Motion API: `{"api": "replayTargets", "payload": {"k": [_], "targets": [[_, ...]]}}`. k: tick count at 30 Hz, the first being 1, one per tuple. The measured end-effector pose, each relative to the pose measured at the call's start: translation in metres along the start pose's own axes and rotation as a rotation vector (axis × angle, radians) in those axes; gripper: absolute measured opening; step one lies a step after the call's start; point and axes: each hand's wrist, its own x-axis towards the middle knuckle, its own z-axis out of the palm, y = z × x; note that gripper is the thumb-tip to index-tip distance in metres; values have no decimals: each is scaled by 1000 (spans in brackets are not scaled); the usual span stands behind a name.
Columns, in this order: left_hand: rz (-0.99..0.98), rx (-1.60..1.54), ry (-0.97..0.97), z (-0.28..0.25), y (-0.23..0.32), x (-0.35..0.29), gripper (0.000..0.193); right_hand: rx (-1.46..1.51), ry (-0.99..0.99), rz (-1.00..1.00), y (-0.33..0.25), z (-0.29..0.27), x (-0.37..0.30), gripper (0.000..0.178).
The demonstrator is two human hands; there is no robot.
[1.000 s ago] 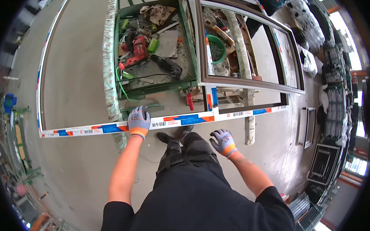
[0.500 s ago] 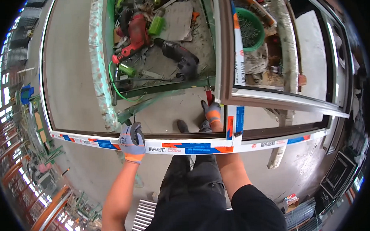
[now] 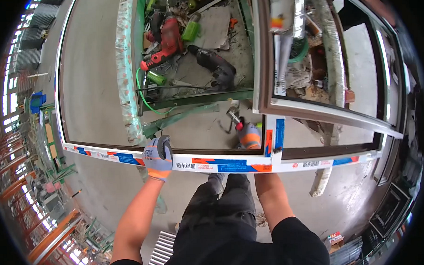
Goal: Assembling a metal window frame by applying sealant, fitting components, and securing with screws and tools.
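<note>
A large dark-brown window frame edged with white, blue and orange protective film lies across in front of me. My left hand, in a grey and orange glove, is closed over its near rail, left of the middle. My right forearm passes under that rail. Inside the frame opening, below rail level, my gloved right hand is closed on a red-handled metal tool, its silvery end pointing away from me. Part of its handle is hidden by the fingers. A brown sash stands tilted over the frame's right part.
A green-edged bench holds a red power drill, a black power tool and loose scraps. A padded support bar runs under the frame. At right are a green bowl and another person's arm.
My right hand has shifted lower with the red-handled tool, whose silvery end now shows. A blurred pale object has come in over the sash at upper right. My left hand keeps its hold.
</note>
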Motion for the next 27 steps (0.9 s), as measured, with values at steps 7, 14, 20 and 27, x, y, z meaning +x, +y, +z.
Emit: {"api": "replayTargets", "payload": {"k": [7,14,20,27], "targets": [[-56,-121,56,30,31,5,25,-261,222,-284,150,54,-63,38],[-161,-38,45,3,-5,-6,32,29,158,197,126,-5,-192,25],[-140,-100,63,-1,4,-6,31,90,201,500,215,-4,-330,31],[-193,-150,39,13,-5,-10,32,819,617,742,322,52,-490,13]]}}
